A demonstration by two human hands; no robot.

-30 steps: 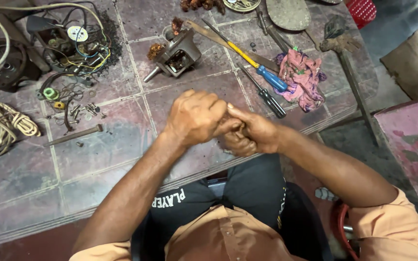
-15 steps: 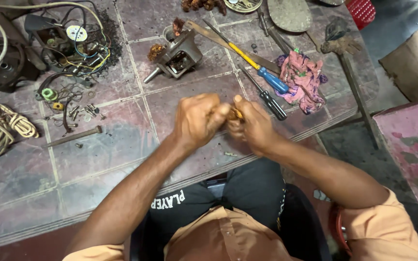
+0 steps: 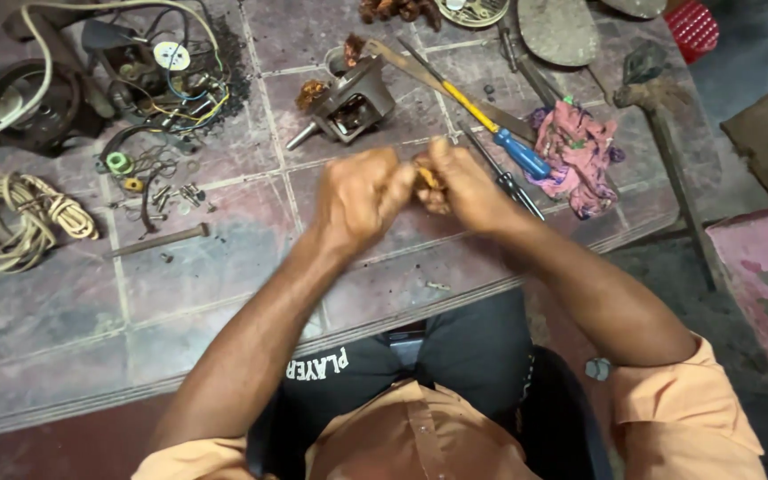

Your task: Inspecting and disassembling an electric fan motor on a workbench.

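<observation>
Right, small orange-brown part (image 3: 428, 178) sits pinched between both hands, just above the tiled worktop (image 3: 224, 284). I see left hand (image 3: 362, 197) curled tight on it, right hand (image 3: 464, 185) closed on its other side, fingertips meeting. Blue-handled screwdriver (image 3: 519, 151) and pink rag (image 3: 580, 156) lie just beyond the right hand; grey motor housing (image 3: 353, 105) further back.
</observation>
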